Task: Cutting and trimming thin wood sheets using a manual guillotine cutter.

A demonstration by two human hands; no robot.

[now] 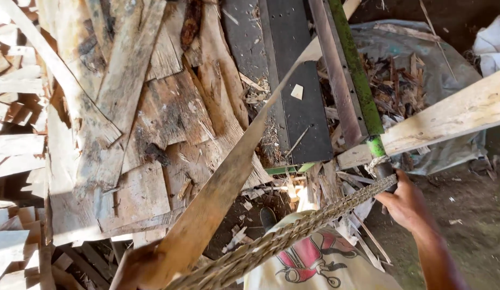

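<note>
Grip | right hand [406,204] closed round lever [357,70] | left hand [133,268] clasped plank [223,177] | plank best fed flat, straight along bed [301,86]

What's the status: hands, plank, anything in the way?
Left hand grips the plank at its near end. Right hand closed on the lever. Plank angled onto the machine bed. Braided rope stretches between both hands; scrap boards piled left.

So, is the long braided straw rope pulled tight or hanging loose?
Pulled tight. The braided straw rope runs in a straight line from the lower left up to the right hand near the green lever handle, with no sag.
</note>
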